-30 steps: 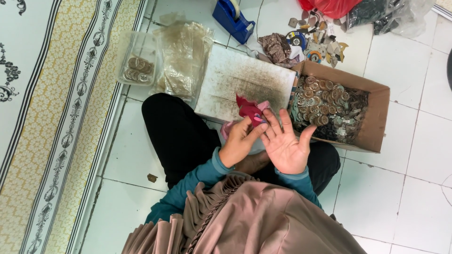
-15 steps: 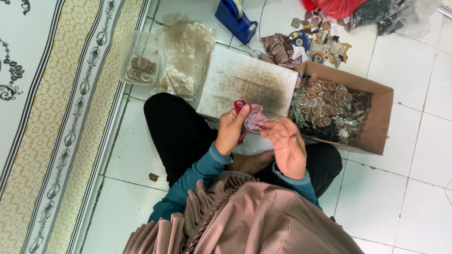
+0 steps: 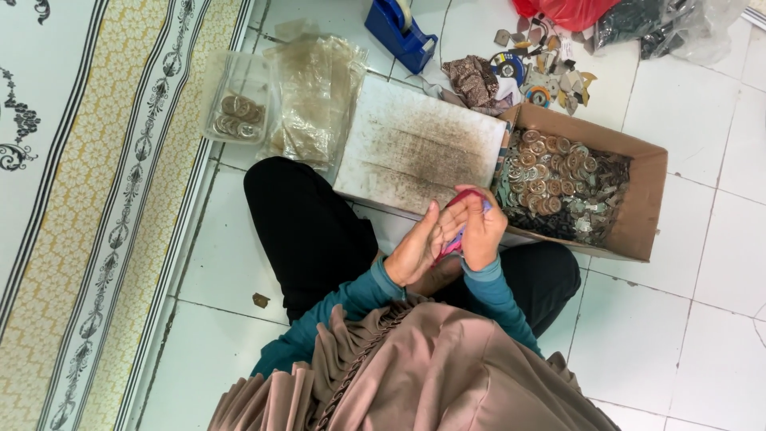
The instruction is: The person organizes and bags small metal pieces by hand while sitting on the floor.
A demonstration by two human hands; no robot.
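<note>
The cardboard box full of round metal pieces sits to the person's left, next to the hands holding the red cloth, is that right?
Not quite. In the head view the cardboard box of round metal pieces sits to the person's right, beside both hands holding the red cloth.

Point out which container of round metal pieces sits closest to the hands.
The brown cardboard box, heaped with round metal pieces, lies right beside the right hand and left hand. The small clear plastic tub of similar pieces sits far off by the patterned mat.

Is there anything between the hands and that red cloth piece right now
Nothing visible. The left hand and right hand press together around the red cloth piece, touching it directly, above the lap.
</note>
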